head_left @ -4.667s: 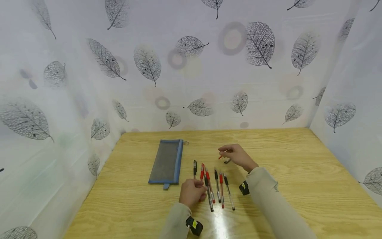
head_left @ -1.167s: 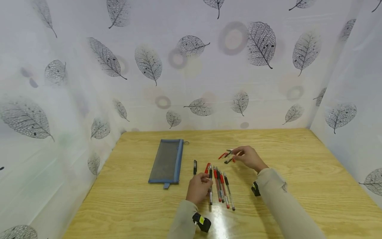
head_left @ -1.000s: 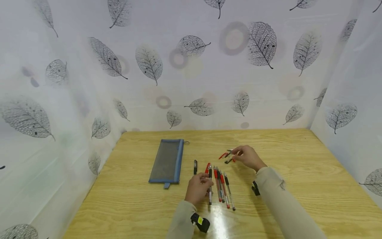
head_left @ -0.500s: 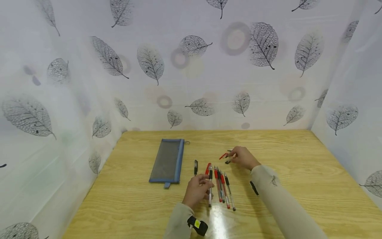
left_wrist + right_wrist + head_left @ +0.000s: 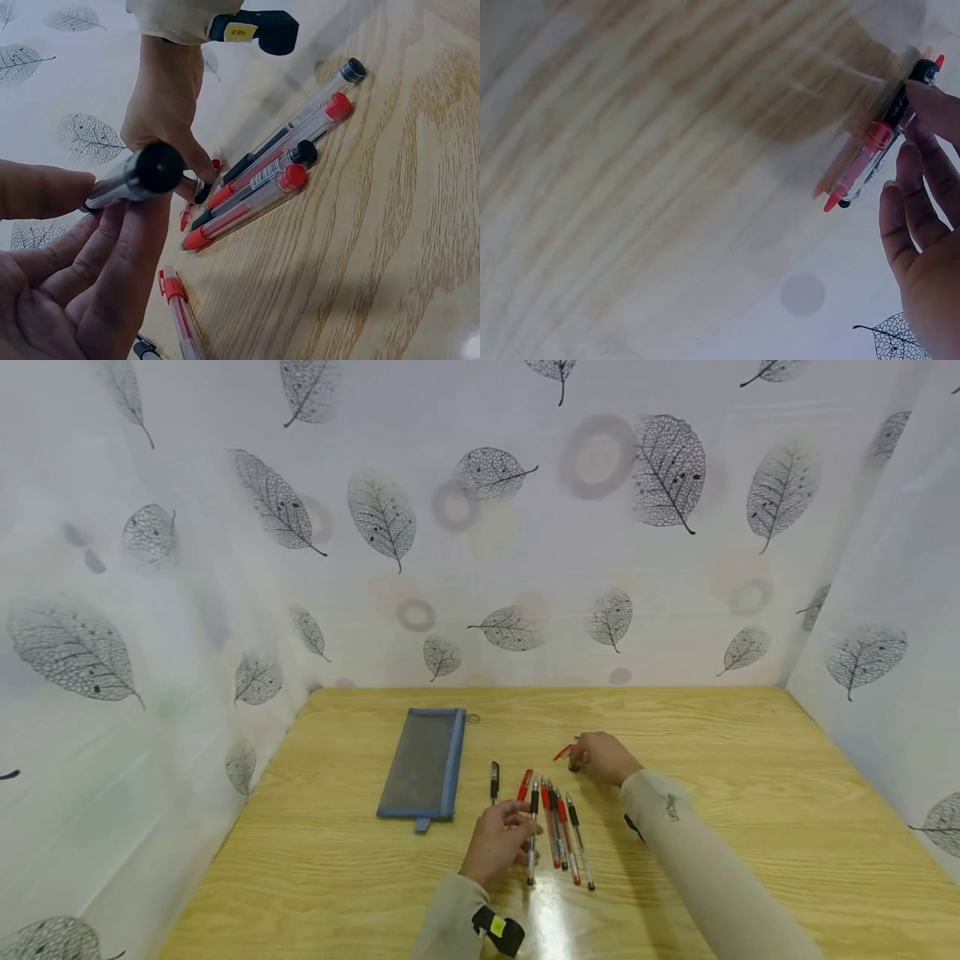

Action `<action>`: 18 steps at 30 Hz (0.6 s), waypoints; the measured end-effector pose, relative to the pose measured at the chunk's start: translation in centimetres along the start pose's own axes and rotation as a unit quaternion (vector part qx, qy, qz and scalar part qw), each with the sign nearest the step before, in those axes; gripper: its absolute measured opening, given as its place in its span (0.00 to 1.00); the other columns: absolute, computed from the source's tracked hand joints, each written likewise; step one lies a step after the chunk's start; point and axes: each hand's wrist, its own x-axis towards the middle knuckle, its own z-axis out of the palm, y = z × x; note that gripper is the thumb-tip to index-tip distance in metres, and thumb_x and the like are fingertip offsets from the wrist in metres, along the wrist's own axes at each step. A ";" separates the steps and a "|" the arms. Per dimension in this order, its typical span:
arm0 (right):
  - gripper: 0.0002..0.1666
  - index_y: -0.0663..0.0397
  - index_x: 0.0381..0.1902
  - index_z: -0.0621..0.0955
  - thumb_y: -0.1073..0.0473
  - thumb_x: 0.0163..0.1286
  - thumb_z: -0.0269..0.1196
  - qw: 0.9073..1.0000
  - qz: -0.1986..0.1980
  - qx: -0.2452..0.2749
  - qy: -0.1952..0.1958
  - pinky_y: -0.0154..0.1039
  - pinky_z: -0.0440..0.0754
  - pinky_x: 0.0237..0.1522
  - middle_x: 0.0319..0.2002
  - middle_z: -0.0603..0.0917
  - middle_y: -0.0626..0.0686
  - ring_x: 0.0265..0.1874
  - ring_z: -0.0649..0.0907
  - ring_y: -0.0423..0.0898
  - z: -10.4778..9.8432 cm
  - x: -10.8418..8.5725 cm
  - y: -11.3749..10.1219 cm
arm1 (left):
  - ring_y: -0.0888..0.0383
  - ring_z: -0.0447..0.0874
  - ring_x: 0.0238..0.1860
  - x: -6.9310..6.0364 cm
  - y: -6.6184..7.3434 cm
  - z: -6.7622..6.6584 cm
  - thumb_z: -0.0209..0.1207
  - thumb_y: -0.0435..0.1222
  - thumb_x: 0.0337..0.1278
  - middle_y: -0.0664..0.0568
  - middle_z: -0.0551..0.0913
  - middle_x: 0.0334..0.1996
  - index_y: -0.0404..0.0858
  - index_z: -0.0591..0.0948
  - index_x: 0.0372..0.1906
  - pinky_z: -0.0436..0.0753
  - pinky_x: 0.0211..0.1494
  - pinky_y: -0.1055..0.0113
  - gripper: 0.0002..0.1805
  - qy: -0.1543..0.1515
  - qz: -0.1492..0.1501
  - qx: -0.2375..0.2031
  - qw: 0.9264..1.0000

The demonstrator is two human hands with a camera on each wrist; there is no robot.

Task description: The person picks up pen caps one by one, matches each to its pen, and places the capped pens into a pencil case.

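Observation:
Thumb and fingers of the left hand [image 5: 498, 842] grip a clear pen with a black grip [image 5: 534, 802]; its black end [image 5: 159, 168] faces the left wrist camera. Just right of it, several uncapped red and black pens [image 5: 573, 856] lie side by side. A red-capped pen [image 5: 524, 786] and a black-capped pen [image 5: 494, 780] are partly hidden behind the left hand. Behind the row, the right hand [image 5: 606, 758] pinches a black cap [image 5: 924, 72] among loose caps, with a red cap [image 5: 879, 135] touching the group. The fingers partly cover these caps in the head view.
A grey mesh pouch [image 5: 423, 763] with blue edging lies flat at the left on the wooden table [image 5: 712, 735]. Leaf-patterned white sheeting [image 5: 510, 552] stands behind the table and along both sides.
Since 4.7 seconds ago, more caps lie at the back and the pens have shifted. In the last second, the right hand has moved left and lower onto the caps; the left hand keeps its pen.

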 end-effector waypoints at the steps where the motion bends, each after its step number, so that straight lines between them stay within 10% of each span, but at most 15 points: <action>1: 0.08 0.58 0.34 0.88 0.72 0.60 0.66 1.000 0.002 0.000 -0.002 0.49 0.82 0.44 0.36 0.86 0.55 0.40 0.84 0.55 0.0 0.1 0.0 | 0.57 0.79 0.25 0.0 0.0 0.0 0.58 0.32 0.64 0.49 0.84 0.35 0.32 0.75 0.58 0.83 0.27 0.61 0.19 -0.001 0.000 -0.002 1.000; 18: 0.08 0.56 0.35 0.85 0.71 0.62 0.63 1.000 0.020 -0.012 -0.010 0.45 0.80 0.37 0.34 0.84 0.52 0.34 0.82 0.49 0.3 0.3 0.6 | 0.57 0.79 0.24 0.1 -0.4 0.2 0.58 0.32 0.63 0.48 0.83 0.34 0.31 0.76 0.57 0.83 0.26 0.60 0.18 -0.002 0.011 -0.002 1.000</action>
